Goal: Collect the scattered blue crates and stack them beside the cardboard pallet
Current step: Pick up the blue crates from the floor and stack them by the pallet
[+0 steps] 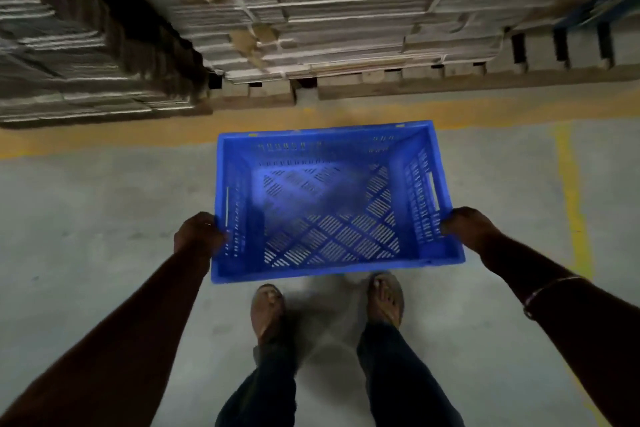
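An empty blue crate [329,198] with slotted walls and a perforated floor is held in front of me, just above my feet. My left hand [199,234] grips its left rim near the close corner. On the opposite rim my right hand [471,225] is closed over the edge. Straight ahead stands the cardboard pallet [346,28], tall bundles of flattened cardboard tied with straps on wooden blocks. The crate's far edge hangs over the yellow floor line in front of that pallet.
A second cardboard stack [69,55] stands at the left, with a dark gap between the two. A wide yellow floor line [104,135] runs across below the pallets and a thinner one [571,201] runs down the right. Blurred blue objects [602,0] show at the far right.
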{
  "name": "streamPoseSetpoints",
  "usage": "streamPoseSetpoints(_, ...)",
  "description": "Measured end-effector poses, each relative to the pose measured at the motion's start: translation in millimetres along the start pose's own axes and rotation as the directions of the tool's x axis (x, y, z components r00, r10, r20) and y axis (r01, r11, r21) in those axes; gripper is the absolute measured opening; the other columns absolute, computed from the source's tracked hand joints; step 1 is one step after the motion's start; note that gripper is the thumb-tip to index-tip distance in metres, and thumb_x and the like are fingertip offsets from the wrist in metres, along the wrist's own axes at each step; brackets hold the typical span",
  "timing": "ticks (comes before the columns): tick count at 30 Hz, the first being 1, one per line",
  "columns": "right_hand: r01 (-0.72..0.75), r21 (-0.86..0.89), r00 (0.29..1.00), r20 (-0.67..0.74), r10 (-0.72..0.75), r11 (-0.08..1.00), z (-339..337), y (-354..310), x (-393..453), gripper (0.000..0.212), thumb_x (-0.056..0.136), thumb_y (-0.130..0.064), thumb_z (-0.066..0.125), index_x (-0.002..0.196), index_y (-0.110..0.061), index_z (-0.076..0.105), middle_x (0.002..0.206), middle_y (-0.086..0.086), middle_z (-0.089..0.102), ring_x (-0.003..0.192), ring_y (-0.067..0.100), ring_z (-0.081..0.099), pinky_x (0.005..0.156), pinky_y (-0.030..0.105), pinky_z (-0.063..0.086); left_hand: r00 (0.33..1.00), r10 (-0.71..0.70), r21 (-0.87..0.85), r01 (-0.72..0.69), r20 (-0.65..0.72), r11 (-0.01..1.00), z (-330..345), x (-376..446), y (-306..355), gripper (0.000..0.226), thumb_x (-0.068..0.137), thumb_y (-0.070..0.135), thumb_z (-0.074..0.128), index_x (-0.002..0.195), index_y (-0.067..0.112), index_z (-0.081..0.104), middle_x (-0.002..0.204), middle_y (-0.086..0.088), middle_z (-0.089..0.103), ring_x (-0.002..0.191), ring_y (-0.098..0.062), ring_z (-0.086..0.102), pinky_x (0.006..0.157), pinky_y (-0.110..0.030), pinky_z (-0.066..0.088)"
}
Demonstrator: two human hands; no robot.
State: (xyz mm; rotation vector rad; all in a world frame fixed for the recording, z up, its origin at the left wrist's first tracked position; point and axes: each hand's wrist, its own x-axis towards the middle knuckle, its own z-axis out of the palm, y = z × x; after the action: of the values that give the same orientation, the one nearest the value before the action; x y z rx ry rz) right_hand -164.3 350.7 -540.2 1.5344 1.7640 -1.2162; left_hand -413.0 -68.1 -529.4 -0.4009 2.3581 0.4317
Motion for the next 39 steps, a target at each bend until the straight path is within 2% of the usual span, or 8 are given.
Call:
streamPoseSetpoints(4,-0.008,0.133,1.0,0.007,0.007,0.991,47,2,54,0.035,0.047,-0.025,0.063,0.077,-0.006,0.062,0.043,-0.006,0.057,0.052,0.015,0.051,0.049,0.024,0.037,0.999,0.01,0.064,-0.008,-0.039,0.998,29,63,4,0.024,0.078,0.025,0.079,0.096,0.024,0.063,0.109,-0.011,0.071,0.102,-0.035,0.067,0.092,-0.039,0.054)
streamPoseSetpoints(10,0.007,0.18,1.0,-0.024,-0.003,0.984,69,-7,116,0.034,0.04,-0.025,0.065,0.071,-0.011,0.064,0.069,0.007,0.061,0.067,0.024,0.056,0.064,0.034,0.042,0.996,-0.002,-0.03,-0.001,-0.087,1.0,58,117,15,0.026,0.079,0.014,0.077,0.101,0.019,0.065,0.106,-0.013,0.07,0.099,-0.034,0.066,0.084,-0.035,0.048)
streamPoseSetpoints(17,0.056,0.164,0.995,-0.091,-0.041,0.985,63,-27,143,0.05,0.049,-0.03,0.065,0.095,-0.009,0.069,0.093,0.014,0.069,0.08,0.032,0.066,0.075,0.045,0.054,0.999,-0.038,-0.215,0.032,-0.02,0.976,88,164,11,0.025,0.068,0.019,0.07,0.09,0.028,0.062,0.099,-0.011,0.073,0.091,-0.039,0.069,0.086,-0.05,0.058)
streamPoseSetpoints(21,0.037,0.187,0.997,-0.075,-0.023,0.982,60,-6,160,0.072,0.044,-0.04,0.068,0.108,-0.007,0.068,0.106,0.017,0.071,0.089,0.034,0.07,0.078,0.044,0.056,0.998,-0.036,-0.31,0.048,0.044,0.949,107,179,3,0.029,0.059,0.025,0.067,0.087,0.031,0.064,0.102,-0.017,0.072,0.082,-0.033,0.067,0.079,-0.043,0.056)
streamPoseSetpoints(26,-0.05,0.215,0.998,-0.032,0.058,0.975,72,25,159,0.088,0.034,-0.039,0.07,0.114,-0.004,0.066,0.111,0.02,0.068,0.094,0.036,0.068,0.076,0.041,0.054,0.995,-0.017,-0.241,0.04,0.096,0.97,107,156,8,0.051,0.063,0.024,0.078,0.113,0.025,0.064,0.107,-0.012,0.072,0.097,-0.035,0.07,0.087,-0.047,0.057)
streamPoseSetpoints(31,-0.034,0.194,0.999,-0.03,0.04,0.98,85,48,170,0.076,0.04,-0.039,0.068,0.111,-0.012,0.066,0.117,0.02,0.06,0.093,0.038,0.067,0.07,0.04,0.057,0.988,0.041,-0.252,-0.002,0.146,0.968,118,189,-32,0.07,0.045,0.041,0.076,0.113,0.028,0.066,0.112,-0.01,0.072,0.103,-0.037,0.069,0.094,-0.055,0.055)
streamPoseSetpoints(36,0.036,0.178,0.997,-0.071,-0.024,0.983,85,14,116,0.053,0.05,-0.032,0.065,0.1,-0.013,0.066,0.1,0.015,0.068,0.083,0.03,0.066,0.07,0.039,0.054,0.975,0.107,-0.258,-0.053,0.197,0.965,93,105,11,0.076,0.056,0.037,0.072,0.128,0.013,0.063,0.116,-0.001,0.066,0.109,-0.028,0.065,0.103,-0.048,0.049)
streamPoseSetpoints(39,0.177,-0.016,0.981,-0.082,-0.177,0.984,77,-12,68,0.041,0.064,-0.021,0.063,0.103,-0.007,0.067,0.105,0.022,0.068,0.084,0.033,0.066,0.068,0.033,0.046,0.958,0.086,-0.254,-0.014,0.275,0.967,85,60,26,0.049,0.068,0.026,0.076,0.115,0.013,0.065,0.108,-0.008,0.062,0.1,-0.025,0.06,0.085,-0.034,0.046)
